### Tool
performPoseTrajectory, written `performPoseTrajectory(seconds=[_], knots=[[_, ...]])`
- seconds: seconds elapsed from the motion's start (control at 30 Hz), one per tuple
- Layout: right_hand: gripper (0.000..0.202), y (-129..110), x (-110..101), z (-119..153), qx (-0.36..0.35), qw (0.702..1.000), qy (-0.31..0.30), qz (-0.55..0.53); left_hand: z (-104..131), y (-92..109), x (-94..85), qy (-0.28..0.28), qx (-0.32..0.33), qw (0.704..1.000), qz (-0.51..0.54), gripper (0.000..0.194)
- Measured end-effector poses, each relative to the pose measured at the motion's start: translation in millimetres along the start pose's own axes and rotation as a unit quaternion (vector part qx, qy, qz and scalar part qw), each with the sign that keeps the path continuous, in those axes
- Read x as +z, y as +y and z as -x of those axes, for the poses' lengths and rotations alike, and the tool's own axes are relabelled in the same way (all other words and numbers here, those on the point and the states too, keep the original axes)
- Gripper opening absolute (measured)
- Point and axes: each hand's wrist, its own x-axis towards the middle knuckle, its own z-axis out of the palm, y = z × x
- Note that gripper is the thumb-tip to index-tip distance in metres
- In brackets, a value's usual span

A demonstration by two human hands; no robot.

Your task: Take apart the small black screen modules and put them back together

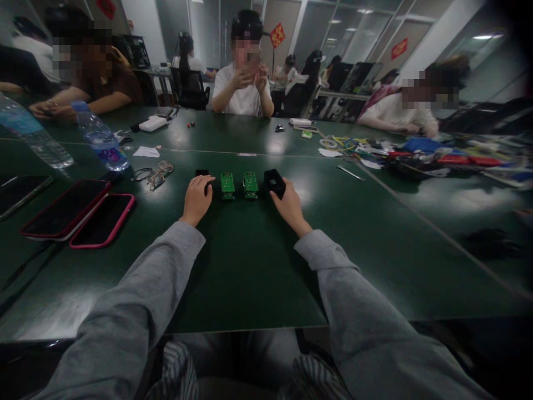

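Side by side on the dark green table stand two green circuit boards, the left board (227, 185) and the right board (250, 184). My right hand (290, 204) grips an open-topped black plastic case (272, 179), thumb on the near side, just right of the boards. On their left, my left hand (197, 201) curls its fingers over a second black piece (202, 173). Most of that piece is hidden behind the fingers. Neither hand touches the boards.
To the left are eyeglasses (158, 176), a pink-cased phone (103, 221), a red-edged device (69, 208) and a water bottle (102, 139). Cables and tools (433, 158) are heaped at right, near a metal tool (350, 173). Other people sit around the table.
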Motion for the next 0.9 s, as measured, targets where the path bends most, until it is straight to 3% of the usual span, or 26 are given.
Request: performPoseTrajectory(seconds=[0.3,0.43,0.63,0.9], knots=[[0.063,7.9,3.4,-0.6,0.025,0.999,-0.010,-0.020,-0.2,-7.3,2.0,-0.001,-0.002,1.000,0.004,0.029],[0.068,9.7,4.2,-1.2,0.002,1.000,0.002,-0.004,-1.1,-6.7,0.7,0.008,-0.004,1.000,0.001,0.027],[0.060,6.4,2.1,-2.4,-0.037,0.999,0.004,0.008,1.5,14.2,-6.4,0.014,-0.004,1.000,-0.007,0.023],[0.048,3.9,0.3,-2.3,-0.068,0.995,0.018,0.067,6.0,34.2,-8.0,-0.054,0.067,0.995,-0.051,0.026]])
